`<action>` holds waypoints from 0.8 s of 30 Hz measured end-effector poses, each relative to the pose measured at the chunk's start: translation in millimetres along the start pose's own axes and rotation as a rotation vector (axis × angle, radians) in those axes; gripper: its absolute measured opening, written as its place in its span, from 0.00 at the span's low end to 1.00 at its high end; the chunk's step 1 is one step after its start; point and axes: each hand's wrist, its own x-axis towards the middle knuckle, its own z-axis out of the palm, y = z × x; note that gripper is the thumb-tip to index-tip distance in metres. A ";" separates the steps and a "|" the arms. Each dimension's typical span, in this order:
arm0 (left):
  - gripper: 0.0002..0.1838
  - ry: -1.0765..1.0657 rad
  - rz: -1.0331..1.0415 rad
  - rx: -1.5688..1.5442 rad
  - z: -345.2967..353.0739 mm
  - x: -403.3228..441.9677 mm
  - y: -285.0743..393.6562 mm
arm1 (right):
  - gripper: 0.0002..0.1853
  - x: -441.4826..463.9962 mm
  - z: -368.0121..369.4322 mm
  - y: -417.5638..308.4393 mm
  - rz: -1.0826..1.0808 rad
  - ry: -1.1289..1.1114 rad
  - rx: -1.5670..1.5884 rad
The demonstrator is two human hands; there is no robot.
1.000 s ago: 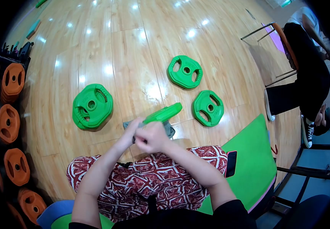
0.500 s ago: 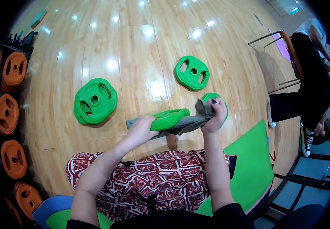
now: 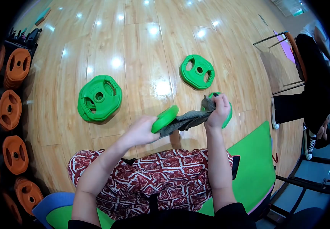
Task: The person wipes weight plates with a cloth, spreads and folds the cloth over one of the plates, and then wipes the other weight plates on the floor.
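A cloth (image 3: 189, 120) is held right of the central plate (image 3: 165, 118); at left, another plate (image 3: 94, 90) is laid on the floor (image 3: 142, 49).

The loose weight plates (image 3: 165, 118) are loud green, and that cloth (image 3: 189, 120) is a dull dark grey. The trousers (image 3: 165, 171) steal the show tbh: deep red with white geometric shapes all over. The floor (image 3: 142, 57) is pale honey wood grain, the mat (image 3: 252, 160) bright green, sleeves (image 3: 229, 214) plain black, and the side plates (image 3: 16, 143) orange.

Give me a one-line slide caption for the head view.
Left hand gripping a green weight plate, right hand holding a grey cloth beside it, three more green plates on the wooden floor.
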 end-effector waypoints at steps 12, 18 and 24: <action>0.18 0.144 -0.087 -0.077 16.1 3.2 -2.8 | 0.12 -13.6 4.9 22.6 -0.154 -0.203 -0.334; 0.16 0.136 -0.057 -0.018 15.7 7.3 -9.6 | 0.10 -47.3 43.7 34.0 -0.663 -0.668 -0.789; 0.15 0.087 -0.049 -0.025 9.6 5.6 -6.3 | 0.14 -18.1 27.5 53.8 -0.327 -0.508 -0.939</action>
